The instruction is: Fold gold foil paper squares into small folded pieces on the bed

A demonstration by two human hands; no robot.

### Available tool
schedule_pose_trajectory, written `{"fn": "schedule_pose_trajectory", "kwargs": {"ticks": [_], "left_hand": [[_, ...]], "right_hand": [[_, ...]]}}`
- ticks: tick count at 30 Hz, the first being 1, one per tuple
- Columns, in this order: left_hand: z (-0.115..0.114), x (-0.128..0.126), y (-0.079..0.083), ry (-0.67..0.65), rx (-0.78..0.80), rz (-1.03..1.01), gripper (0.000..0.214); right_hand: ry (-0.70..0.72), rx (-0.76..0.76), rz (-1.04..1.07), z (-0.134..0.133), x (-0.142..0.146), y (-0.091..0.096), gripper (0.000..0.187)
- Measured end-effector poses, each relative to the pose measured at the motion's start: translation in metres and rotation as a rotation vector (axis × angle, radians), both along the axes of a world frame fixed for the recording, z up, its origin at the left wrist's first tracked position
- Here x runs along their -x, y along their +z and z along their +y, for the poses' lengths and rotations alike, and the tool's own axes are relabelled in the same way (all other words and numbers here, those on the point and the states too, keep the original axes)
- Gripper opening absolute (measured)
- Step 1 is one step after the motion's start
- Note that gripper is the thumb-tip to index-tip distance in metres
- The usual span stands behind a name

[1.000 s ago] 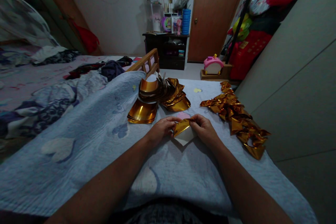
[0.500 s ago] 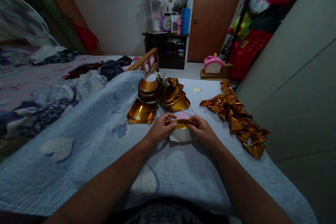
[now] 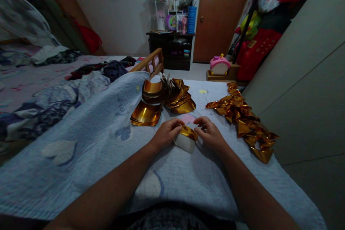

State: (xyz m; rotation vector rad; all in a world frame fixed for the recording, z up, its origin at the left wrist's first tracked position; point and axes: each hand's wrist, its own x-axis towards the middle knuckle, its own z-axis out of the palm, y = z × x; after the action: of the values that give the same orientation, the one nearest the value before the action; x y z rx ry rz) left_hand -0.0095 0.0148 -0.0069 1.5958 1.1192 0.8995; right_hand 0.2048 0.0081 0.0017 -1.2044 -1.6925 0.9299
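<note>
Folding step, by the look of it: I pinch a gold-faced sheet (image 3: 185,143) by its left end with my left hand (image 3: 168,131); my right hand (image 3: 209,131) sits parted and loosely curled at its right end, can't tell if the thumb touches. Sheet is mid-blanket (image 3: 94,158), well in from the right edge. Loose gold stack (image 3: 147,113) near the far edge, crumpled gold pieces (image 3: 245,122) along the right edge. Next move probably calls for closing right fingertips on that end, left pinch steady, crease pressed evenly.
</note>
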Motion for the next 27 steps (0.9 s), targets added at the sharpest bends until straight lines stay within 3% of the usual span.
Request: {"fn": "schedule_pose_trajectory", "kwargs": {"ticks": [3,8,15,27], "left_hand": [[0.001,0.0,0.001,-0.024,-0.03,0.038,0.022],[0.003,-0.001,0.002,-0.006,-0.082,0.098,0.025],[0.004,-0.007,-0.002,0.032,-0.285,0.355,0.029],[0.002,-0.01,-0.002,-0.007,-0.494,0.662,0.005]], "right_hand": [[0.031,-0.072,-0.062,-0.001,-0.001,0.001,0.009],[0.128,-0.04,-0.115,-0.002,0.004,-0.005,0.01],[0.143,-0.074,-0.134,-0.005,0.005,-0.006,0.01],[0.243,-0.087,-0.264,-0.008,0.01,-0.008,0.018]]}}
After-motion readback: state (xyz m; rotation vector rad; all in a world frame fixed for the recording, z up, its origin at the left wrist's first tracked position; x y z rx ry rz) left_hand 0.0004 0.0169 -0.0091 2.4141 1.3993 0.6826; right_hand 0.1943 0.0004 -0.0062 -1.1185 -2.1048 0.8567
